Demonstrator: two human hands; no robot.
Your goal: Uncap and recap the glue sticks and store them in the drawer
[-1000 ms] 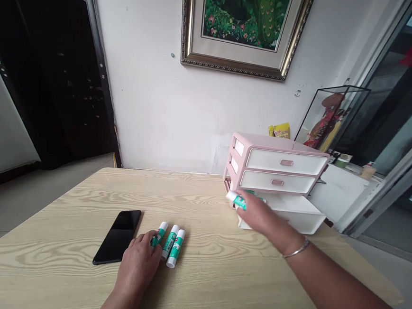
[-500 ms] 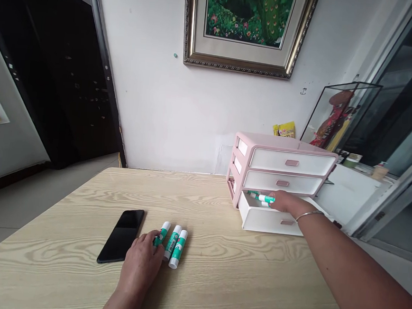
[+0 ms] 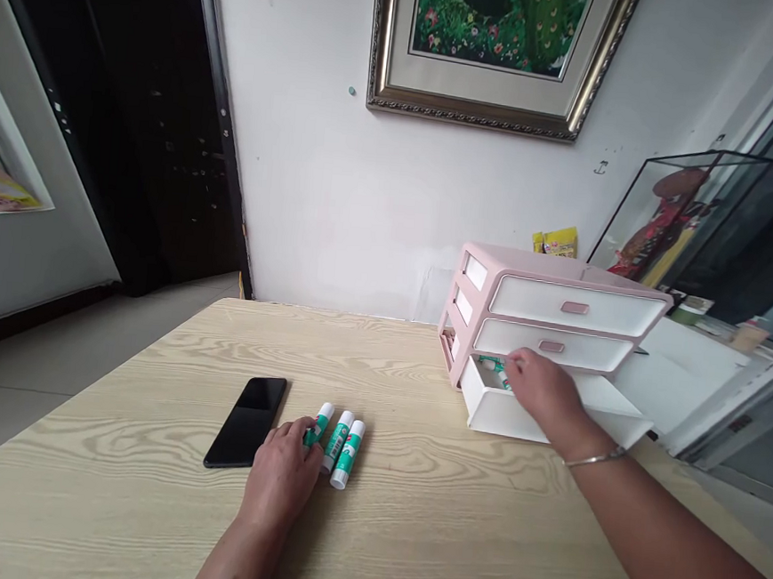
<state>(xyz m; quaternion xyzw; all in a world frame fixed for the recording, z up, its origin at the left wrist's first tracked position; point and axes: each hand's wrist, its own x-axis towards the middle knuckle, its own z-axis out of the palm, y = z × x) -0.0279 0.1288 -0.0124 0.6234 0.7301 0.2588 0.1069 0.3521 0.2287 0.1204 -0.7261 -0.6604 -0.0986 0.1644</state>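
Note:
My left hand [image 3: 284, 469] is closed around the leftmost of three green-and-white glue sticks, with that glue stick's [image 3: 323, 420] white end poking out past the fingers. Beside it lie the middle glue stick [image 3: 338, 442] and the right glue stick [image 3: 348, 454], side by side on the table. Over the pulled-out bottom drawer [image 3: 510, 415], my right hand [image 3: 542, 395] has its fingers curled together, and nothing shows in them. Inside the drawer, several glue sticks [image 3: 491, 364] are partly hidden by that hand.
The drawer belongs to a pink and white drawer unit [image 3: 579, 273] against the wall. A black phone [image 3: 246, 423] lies left of my left hand on the wood-grain table [image 3: 160, 521]. Behind the unit are a yellow packet [image 3: 560, 242] and a glass case [image 3: 666, 213] with a figure.
The glue stick that my right hand held over the drawer has been let go into it. That hand has risen slightly. My left hand stays on its glue stick; the view has shifted.

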